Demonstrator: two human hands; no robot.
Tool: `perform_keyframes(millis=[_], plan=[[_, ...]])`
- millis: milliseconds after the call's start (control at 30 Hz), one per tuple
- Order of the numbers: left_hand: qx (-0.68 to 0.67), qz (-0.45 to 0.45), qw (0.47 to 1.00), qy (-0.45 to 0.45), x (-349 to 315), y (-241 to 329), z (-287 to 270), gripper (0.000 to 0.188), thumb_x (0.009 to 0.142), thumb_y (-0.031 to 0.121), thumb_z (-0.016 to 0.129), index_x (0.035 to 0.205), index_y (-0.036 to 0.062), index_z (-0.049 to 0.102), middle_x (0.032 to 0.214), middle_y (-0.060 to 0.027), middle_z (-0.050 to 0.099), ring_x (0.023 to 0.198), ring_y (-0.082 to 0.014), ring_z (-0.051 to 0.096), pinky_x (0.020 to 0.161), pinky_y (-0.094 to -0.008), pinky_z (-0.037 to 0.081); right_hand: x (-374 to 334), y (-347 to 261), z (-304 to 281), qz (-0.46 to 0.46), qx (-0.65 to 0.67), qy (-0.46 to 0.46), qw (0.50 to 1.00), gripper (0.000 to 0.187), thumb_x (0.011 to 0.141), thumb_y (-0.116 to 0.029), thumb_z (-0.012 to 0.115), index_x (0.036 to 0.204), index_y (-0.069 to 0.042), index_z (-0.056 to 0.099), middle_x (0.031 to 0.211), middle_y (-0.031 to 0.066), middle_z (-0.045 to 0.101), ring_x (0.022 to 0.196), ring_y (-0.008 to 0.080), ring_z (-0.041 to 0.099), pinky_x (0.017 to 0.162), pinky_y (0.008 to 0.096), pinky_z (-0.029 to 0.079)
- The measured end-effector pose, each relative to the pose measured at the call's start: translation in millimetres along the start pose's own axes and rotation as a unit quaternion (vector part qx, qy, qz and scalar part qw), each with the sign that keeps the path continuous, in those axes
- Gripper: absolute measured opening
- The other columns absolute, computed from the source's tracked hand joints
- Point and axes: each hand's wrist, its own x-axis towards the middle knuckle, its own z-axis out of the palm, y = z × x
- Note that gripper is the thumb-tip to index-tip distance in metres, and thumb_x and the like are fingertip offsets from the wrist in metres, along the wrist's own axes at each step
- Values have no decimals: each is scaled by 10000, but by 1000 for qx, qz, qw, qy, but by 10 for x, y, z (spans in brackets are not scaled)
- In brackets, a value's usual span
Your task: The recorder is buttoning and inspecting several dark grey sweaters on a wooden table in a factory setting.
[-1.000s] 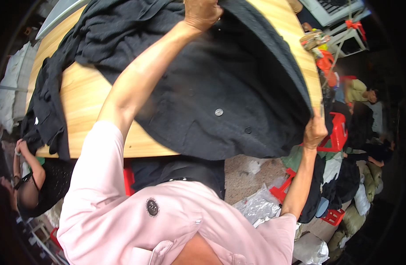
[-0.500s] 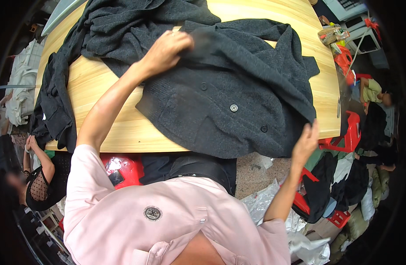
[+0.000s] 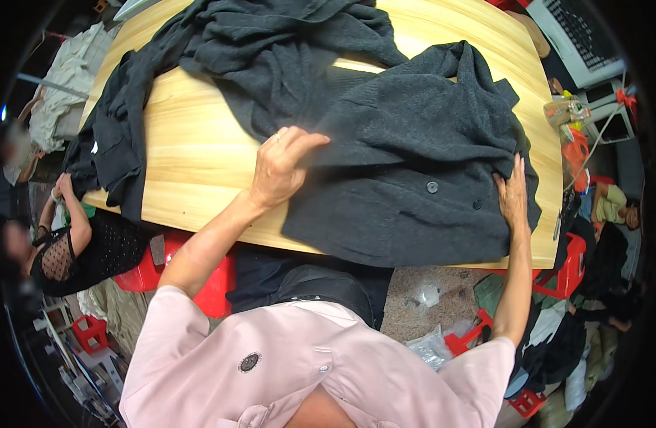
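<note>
A dark grey knitted cardigan (image 3: 406,221) is spread over the near right part of the wooden table, with two round buttons showing on its front. At its left side my left hand (image 3: 279,167) is closed with bent fingers; the cloth at its fingertips is blurred, and it seems to pinch the cardigan's loose layer. My right hand (image 3: 513,192) lies with outstretched fingers on the cardigan's right edge. A fold of the upper layer runs across the garment above the buttons. More dark knitwear (image 3: 278,50) is heaped behind it and trails down the table's left side (image 3: 117,135).
The wooden table (image 3: 192,164) has rounded edges. Red plastic stools (image 3: 214,278) stand below it. A co-worker in black (image 3: 99,242) is at the left, another person in yellow (image 3: 613,203) far right. White cloth (image 3: 71,78) is piled at the left; clear plastic bags (image 3: 431,349) lie on the floor.
My left hand has moved nearer to me, and the cardigan's upper layer now covers one button seen before. My right hand has come onto the cloth. The view has shifted.
</note>
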Motion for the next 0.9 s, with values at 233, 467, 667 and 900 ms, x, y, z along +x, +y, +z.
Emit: perform_keyframes(millis=[233, 467, 667, 900], plan=[[-8, -63, 997, 39, -158, -88, 11, 442, 703, -88, 721, 1114, 74, 733, 1026, -52, 740, 951, -267, 671, 874, -374, 437, 211, -536, -419, -43, -190, 44, 980, 370, 989, -129, 707, 1350, -65, 655, 1437, 190, 622, 1336, 407, 597, 1083, 494, 498], [-124, -212, 965, 93, 314, -108, 25, 223, 854, -42, 655, 1062, -23, 734, 943, -176, 797, 874, -256, 784, 828, -350, 596, -333, -3343, 27, -134, 165, 101, 972, 640, 856, -391, 902, 1385, -89, 702, 1288, 166, 714, 1192, 368, 661, 984, 443, 529], [-13, 61, 982, 178, 947, 220, -479, 328, 767, -157, 647, 1042, 9, 717, 922, -118, 750, 818, -230, 770, 719, -322, 583, -512, -3960, 375, -217, 271, 123, 930, 32, 892, -45, 802, 922, -42, 792, 815, 96, 630, 786, 310, 635, 721, 435, 515], [119, 101, 983, -101, -487, -175, -38, 166, 881, 106, 708, 1037, 118, 764, 1030, -27, 706, 977, -253, 673, 829, -408, 510, -697, -4028, 285, -159, 321, 90, 929, 109, 928, -65, 804, 1011, -33, 741, 951, 146, 742, 882, 359, 724, 770, 453, 577]])
